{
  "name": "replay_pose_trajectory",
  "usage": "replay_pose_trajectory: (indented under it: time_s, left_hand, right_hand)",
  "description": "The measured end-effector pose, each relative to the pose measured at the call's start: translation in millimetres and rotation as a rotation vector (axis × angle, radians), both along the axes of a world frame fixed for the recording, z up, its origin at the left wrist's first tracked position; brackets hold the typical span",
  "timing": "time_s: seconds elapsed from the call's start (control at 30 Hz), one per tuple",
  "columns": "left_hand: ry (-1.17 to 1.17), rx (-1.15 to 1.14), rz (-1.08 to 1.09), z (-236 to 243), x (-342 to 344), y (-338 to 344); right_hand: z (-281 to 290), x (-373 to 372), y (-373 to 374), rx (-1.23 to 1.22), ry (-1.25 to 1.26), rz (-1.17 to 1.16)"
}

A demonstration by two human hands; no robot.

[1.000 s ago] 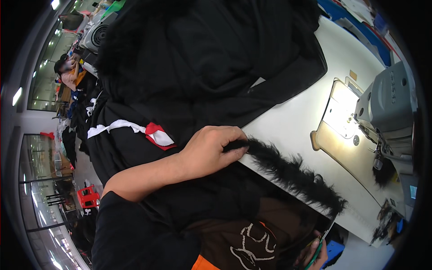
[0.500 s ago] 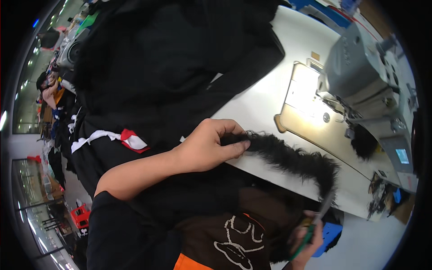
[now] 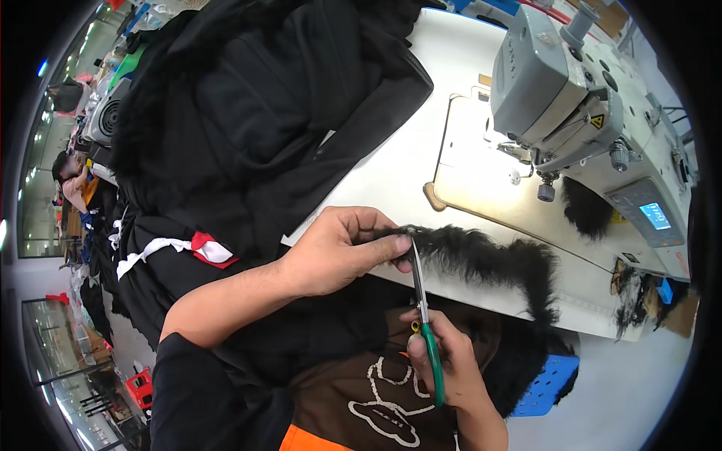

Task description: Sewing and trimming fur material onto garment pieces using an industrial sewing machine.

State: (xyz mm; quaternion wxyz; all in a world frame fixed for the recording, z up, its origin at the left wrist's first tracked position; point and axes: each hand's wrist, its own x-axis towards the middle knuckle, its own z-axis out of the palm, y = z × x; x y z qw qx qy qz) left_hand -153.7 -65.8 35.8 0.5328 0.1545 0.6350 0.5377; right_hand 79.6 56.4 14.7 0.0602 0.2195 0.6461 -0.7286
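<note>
Left hand [image 3: 338, 252] pinches black fluffy fur strip [image 3: 470, 254] over white bench's [image 3: 398, 169] near edge; right hand [image 3: 456, 361] grips green-handled metal scissors [image 3: 432, 349], blades beside left thumb. Below that edge: blue perforated plastic item [image 3: 543, 389], container undetermined.

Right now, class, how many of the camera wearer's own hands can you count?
2: the left hand pinches the black fur strip; the right hand holds the green-handled scissors. Neither is fully hidden.
</note>
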Motion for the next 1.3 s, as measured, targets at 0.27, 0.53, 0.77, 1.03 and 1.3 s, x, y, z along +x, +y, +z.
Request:
replay_pose_trajectory:
  time_s: [0.27, 0.53, 0.77, 1.03, 1.3]
  left_hand:
    - [0.010, -0.022, 0.036, -12, -5, 2]
    - [-0.003, -0.081, 0.105, -24, -15, 15]
    - [0.445, -0.129, -0.031, -18, -2, 1]
    - [1.432, 0.028, -0.483, -6, 39, 18]
    - [1.442, 0.172, -0.394, -40, 4, 47]
  right_hand:
    - [1, -14, 6, 0.066, 0.002, -0.019]
    - [-8, -34, 25, 0.015, -0.098, -0.028]
    - [-17, -2, 58, -0.160, -0.005, 0.022]
    - [6, 41, 103, -0.318, -0.171, 0.067]
    - [25, 128, 126, 0.550, -0.311, -0.384]
